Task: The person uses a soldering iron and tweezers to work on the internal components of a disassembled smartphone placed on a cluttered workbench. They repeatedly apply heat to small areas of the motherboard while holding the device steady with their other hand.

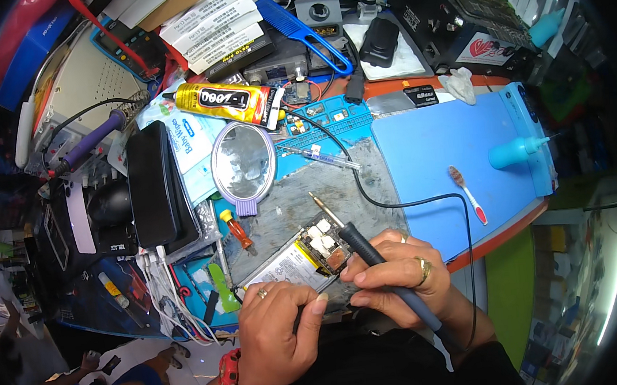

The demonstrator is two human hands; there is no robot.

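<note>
In my right hand (418,274) is a soldering iron (363,245) with a dark grip, held like a pen, its metal tip pointing up and left. The tip is over the grey mat, just past the top edge of an opened phone (284,269). That phone shows a pale battery and a circuit board (325,244) with silvery shields and a coppery patch. My left hand (278,334), with a red watch on its wrist, is closed on the phone's near edge; its fingertips are partly hidden. Right-hand fingers come close to the board's corner; contact is unclear.
A worn grey mat (373,179) lies beneath, with an orange-handled tool (237,232), an oval mirror (244,161) and a syringe (324,158). Rightward, a blue pad (429,145) bears a toothbrush (468,195) and dropper bottle (514,152). The iron's black cord (405,204) loops across. Phones (154,184) stand left.
</note>
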